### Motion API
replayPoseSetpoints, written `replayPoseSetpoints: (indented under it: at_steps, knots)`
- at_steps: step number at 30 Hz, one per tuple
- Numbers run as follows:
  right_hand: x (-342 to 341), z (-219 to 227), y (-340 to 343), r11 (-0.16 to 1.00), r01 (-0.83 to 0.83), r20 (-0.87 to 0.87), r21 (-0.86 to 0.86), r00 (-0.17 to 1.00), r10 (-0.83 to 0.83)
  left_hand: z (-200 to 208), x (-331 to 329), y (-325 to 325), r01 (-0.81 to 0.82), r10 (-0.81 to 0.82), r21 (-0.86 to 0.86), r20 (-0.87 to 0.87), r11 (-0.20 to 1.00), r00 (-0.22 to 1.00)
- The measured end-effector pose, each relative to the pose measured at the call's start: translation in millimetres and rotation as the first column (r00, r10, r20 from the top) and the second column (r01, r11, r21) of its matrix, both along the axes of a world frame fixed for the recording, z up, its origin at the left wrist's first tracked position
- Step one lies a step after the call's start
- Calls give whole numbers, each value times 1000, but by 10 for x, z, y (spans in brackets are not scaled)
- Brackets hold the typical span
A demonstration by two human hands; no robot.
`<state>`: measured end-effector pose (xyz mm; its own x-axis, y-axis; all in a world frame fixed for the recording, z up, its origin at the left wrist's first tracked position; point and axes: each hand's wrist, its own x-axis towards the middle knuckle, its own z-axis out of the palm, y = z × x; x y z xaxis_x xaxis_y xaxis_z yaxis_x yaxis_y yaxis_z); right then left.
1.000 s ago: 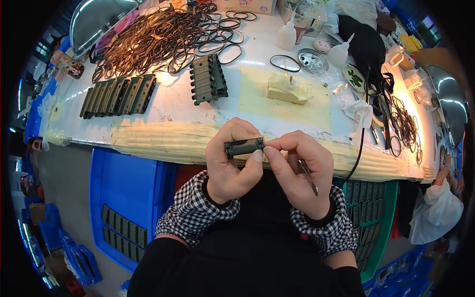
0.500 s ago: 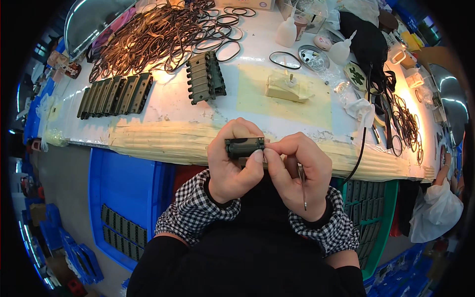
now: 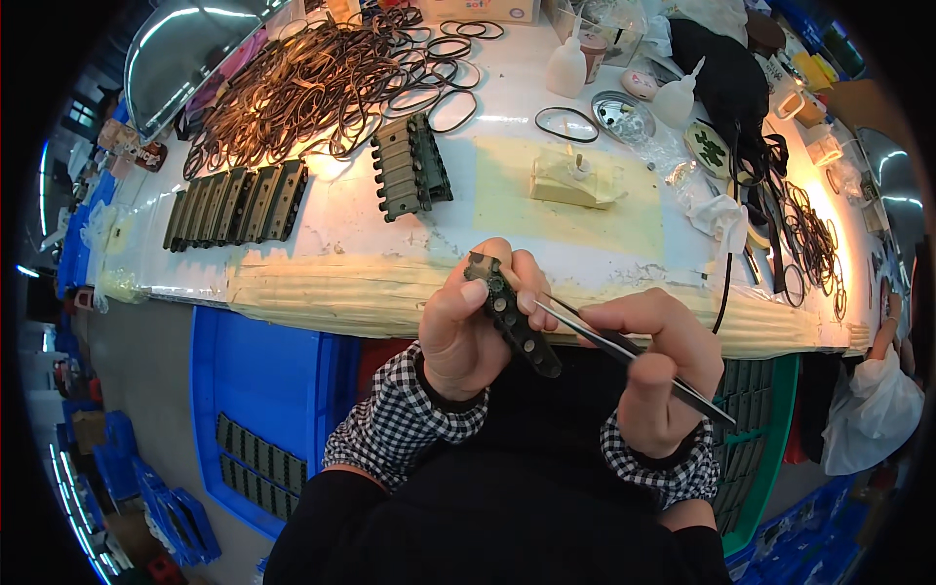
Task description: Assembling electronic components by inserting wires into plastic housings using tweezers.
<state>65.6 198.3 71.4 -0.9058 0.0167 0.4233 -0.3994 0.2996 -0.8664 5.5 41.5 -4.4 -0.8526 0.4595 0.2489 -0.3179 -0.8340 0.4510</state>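
My left hand [image 3: 456, 343] is closed around a long dark green part [image 3: 515, 327] with a row of round studs along its face. The part slants down to the right, in front of the bench edge. In my right hand [image 3: 668, 336] is a pair of metal tweezers [image 3: 697, 400]. The slim tips reach to the fingertips of my left hand, beside the green part; whether they touch it I cannot tell. On the bench stands a row of similar green parts [image 3: 234, 205], with a second group [image 3: 409, 168] to its right.
Dark rubber bands [image 3: 292, 88] are heaped at the far left. A yellowish block [image 3: 575, 180], a loose band [image 3: 566, 124], squeeze bottles [image 3: 566, 63] and a metal dish [image 3: 622, 117] lie ahead. Below the bench are a blue tray [image 3: 253, 361] and a green tray [image 3: 780, 429] holding parts.
The green part has turned from level, broad side showing, to slanting with its studs showing. My right hand has moved right, and the tweezers have swung from hanging down to pointing at the part.
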Motion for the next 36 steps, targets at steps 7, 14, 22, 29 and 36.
replayPoseSetpoints:
  at_steps: [7,14,22,29,36]
  knots:
    - [-67,-177,-115,994,-69,-128,-89,990,57,93,38,33,-21,21,-50,0,999,1000]
    - [-55,-235,-147,997,-53,-180,-62,983,41,-2,37,13,-35,34,-22,-38,999,999]
    - [-52,-234,-156,999,-44,-190,-24,981,38,-24,54,18,-70,67,-44,-64,997,996]
    - [-45,-224,-176,996,-49,-135,-73,990,39,-32,75,29,-122,117,-59,-81,991,990]
    - [-93,-254,-136,996,-46,-272,73,960,64,-34,60,5,-163,151,-82,-138,983,979]
